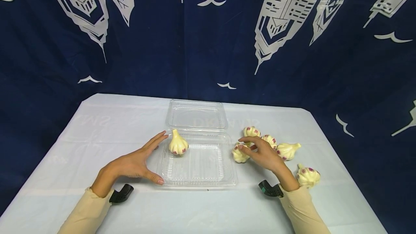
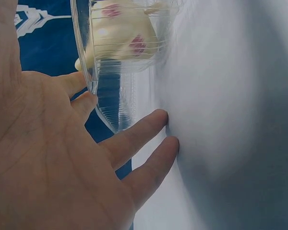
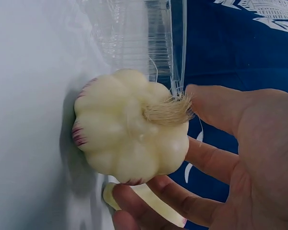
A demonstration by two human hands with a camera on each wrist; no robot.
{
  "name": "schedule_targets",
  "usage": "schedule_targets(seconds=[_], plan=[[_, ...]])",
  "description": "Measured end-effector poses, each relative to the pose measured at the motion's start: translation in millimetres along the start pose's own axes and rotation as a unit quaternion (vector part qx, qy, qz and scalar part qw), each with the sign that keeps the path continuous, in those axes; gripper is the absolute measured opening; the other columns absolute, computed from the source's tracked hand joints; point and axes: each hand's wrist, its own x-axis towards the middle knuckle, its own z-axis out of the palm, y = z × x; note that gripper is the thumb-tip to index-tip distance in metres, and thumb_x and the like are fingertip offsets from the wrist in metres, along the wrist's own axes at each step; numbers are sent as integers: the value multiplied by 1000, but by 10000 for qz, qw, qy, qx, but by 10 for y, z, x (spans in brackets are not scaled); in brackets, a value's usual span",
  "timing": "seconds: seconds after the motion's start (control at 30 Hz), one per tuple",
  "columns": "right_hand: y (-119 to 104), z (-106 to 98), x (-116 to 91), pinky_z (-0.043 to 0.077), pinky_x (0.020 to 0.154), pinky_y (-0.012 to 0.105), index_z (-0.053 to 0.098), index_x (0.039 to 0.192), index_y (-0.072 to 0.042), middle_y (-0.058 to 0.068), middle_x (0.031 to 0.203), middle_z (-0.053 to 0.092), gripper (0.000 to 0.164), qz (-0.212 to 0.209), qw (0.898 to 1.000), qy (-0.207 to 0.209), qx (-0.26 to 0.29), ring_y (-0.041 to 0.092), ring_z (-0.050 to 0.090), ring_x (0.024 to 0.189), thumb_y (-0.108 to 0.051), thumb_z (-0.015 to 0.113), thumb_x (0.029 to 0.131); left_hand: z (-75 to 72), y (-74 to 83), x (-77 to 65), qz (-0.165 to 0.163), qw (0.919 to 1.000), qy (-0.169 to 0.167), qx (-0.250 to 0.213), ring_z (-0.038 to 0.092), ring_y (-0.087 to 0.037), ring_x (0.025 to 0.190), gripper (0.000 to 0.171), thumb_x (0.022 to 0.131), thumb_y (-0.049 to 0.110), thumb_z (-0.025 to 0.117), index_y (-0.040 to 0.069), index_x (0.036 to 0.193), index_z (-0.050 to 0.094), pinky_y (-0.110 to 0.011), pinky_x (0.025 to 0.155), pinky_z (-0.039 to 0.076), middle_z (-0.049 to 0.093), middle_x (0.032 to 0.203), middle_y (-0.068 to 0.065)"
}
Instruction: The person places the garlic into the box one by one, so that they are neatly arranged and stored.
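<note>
A clear plastic clamshell container (image 1: 208, 161) lies with its lid (image 1: 196, 116) folded back behind it. One garlic bulb (image 1: 178, 144) stands at the left inside the container. My left hand (image 1: 138, 161) is spread along the container's left side, with straight fingers and the thumb at the front corner. In the left wrist view, two fingertips (image 2: 158, 117) rest by the tabletop. On the container's right, my right hand (image 1: 261, 152) holds a garlic bulb (image 3: 129, 127) with curled fingers and thumb. That bulb's root tuft (image 3: 170, 111) faces the right wrist camera.
Several more garlic bulbs (image 1: 287, 151) lie around and behind my right hand. One bulb (image 1: 307, 175) sits beside my right forearm. A white cloth covers the table (image 1: 97, 133), and a dark blue printed curtain (image 1: 182, 46) hangs behind it.
</note>
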Motion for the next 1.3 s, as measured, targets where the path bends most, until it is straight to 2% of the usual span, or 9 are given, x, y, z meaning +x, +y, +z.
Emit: schedule_targets(seconds=[0.2,0.43,0.57,0.8,0.87,1.03,1.23,1.3], plan=[[7,26,5,56,87,45,67,126,-6,17,129,64,39,-53,9999,-82,74,33,67,103,-33,67,97,-2,14,-4,32,10000,-24,-17,22,-48,149,133,65,39,95,24,162,5,-70,116,18,-8,170,-4],[5,20,7,56,75,33,64,130,-6,17,122,65,40,110,9977,-463,486,26,70,94,-32,65,98,-4,19,-18,84,10000,-22,-36,23,-49,148,133,65,38,95,23,162,5,-70,115,19,-7,170,-5],[36,4,7,54,77,33,66,128,-9,15,123,66,35,49,9974,-556,465,27,68,101,-28,62,100,-3,18,-18,75,10000,-32,-39,23,-49,148,134,65,37,95,23,162,4,-71,115,19,-7,169,-5],[40,-39,-26,49,95,47,65,133,-14,14,135,63,33,135,9979,-504,379,31,58,122,-27,52,105,14,3,2,63,10000,-50,-35,23,-49,148,134,65,37,95,21,162,4,-71,115,19,-7,169,-7],[24,-50,-32,46,98,48,64,134,-15,14,137,62,34,188,9977,-455,462,29,56,122,-27,48,106,17,4,4,54,10000,-52,-34,23,-49,148,134,65,37,95,21,162,3,-71,115,19,-7,169,-8],[5,-83,-34,45,97,43,64,131,-11,14,136,62,34,0,9973,-161,723,26,54,119,-24,44,107,15,11,2,33,10000,-56,-22,23,-49,148,135,65,37,95,22,162,3,-71,115,19,-7,169,-8],[-33,-147,-52,43,102,49,59,135,-6,17,143,56,36,-101,9949,34,1001,32,49,131,-23,40,109,8,23,0,24,10000,-60,-7,23,-48,148,135,65,37,95,22,162,3,-70,115,20,-8,169,-8],[-44,-164,-47,46,99,47,57,136,-4,18,146,53,37,-136,9942,72,1061,32,48,132,-23,40,109,5,30,0,27,10000,-63,-19,23,-48,148,135,65,36,95,22,162,2,-70,115,20,-8,169,-8]])
